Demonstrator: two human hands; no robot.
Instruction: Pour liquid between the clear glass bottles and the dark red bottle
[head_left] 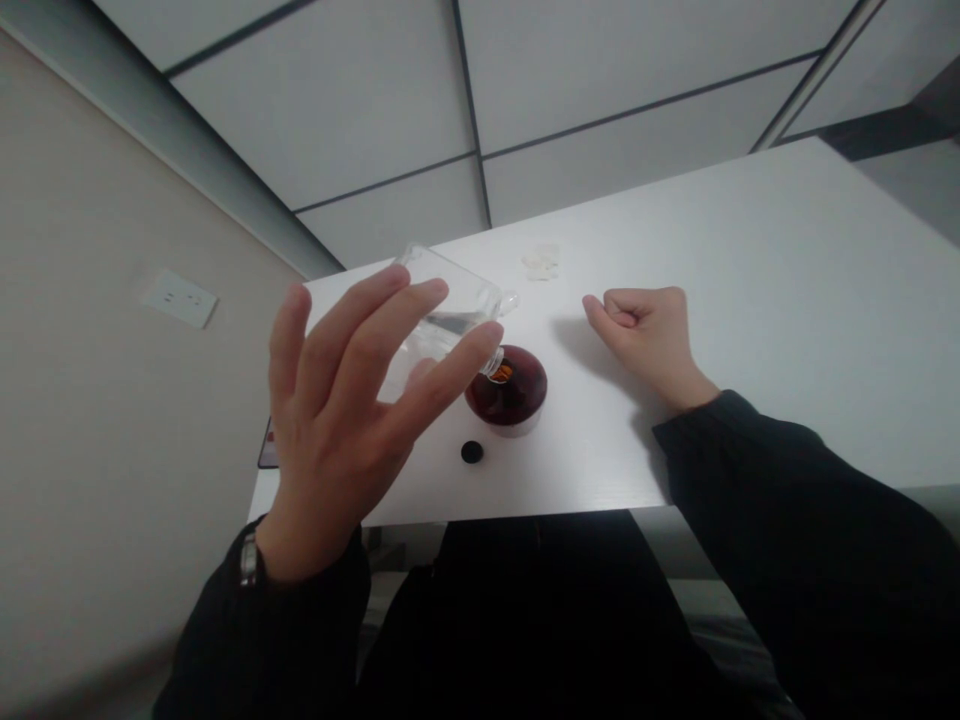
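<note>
1. Two bare hands. The left hand [352, 385], nearest, has its fingers spread but grips one clear bottle [450, 322] between thumb and fingers.
2. The right hand [637, 325] is curled into a fist, nothing visible inside; whether it touches the table [750, 350] is unclear.
3. One black cap [472, 452] lies near the table's front edge.
4. One amber bottle [517, 395] stands just beyond it; the clear bottle tilts, its neck at the amber one's opening. I cannot tell whether they touch.
5. Farther back: thin pale scraps [541, 262], too faint to count.
</note>
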